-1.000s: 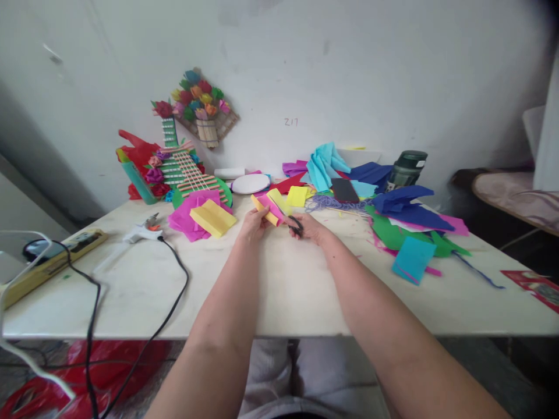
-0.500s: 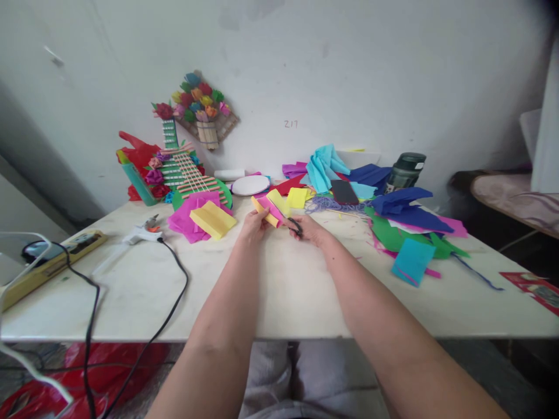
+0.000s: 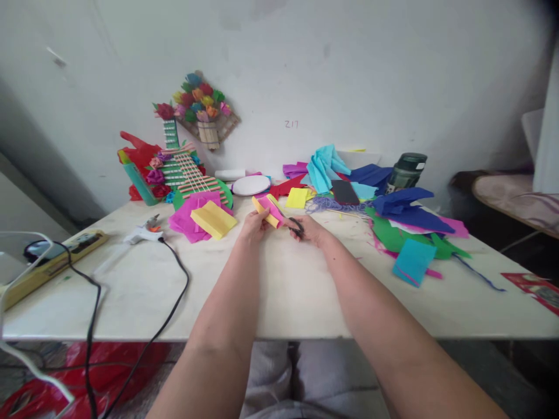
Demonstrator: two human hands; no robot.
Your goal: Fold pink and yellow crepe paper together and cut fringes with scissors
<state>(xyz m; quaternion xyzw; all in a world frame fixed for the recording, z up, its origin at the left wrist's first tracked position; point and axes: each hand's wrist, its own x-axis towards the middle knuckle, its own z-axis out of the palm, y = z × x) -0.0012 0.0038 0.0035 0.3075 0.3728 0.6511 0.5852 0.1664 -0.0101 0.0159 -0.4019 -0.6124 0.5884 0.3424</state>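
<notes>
My left hand (image 3: 254, 226) is closed on a small stack of yellow and pink paper (image 3: 271, 210), held just above the middle of the table. In my right hand (image 3: 311, 230) are black-handled scissors (image 3: 297, 228); their blades lie along the right side of the paper and are too small to make out clearly. Left of my hands, a folded yellow paper (image 3: 213, 219) rests on magenta paper (image 3: 186, 221). Beyond them lies a yellow paper square (image 3: 297, 198).
A glue gun (image 3: 144, 233) with a black cord and a power strip (image 3: 65, 259) are at left. A paper-flower guitar craft (image 3: 192, 174) stands behind. Toward the right are purple yarn (image 3: 332, 203), a phone (image 3: 345, 192), a dark bottle (image 3: 407, 171) and blue paper (image 3: 414, 262).
The upper yellow flap of the paper looks narrower than before, apparently folded or cut. Both hands stay in nearly the same place; the view has shifted very slightly.
</notes>
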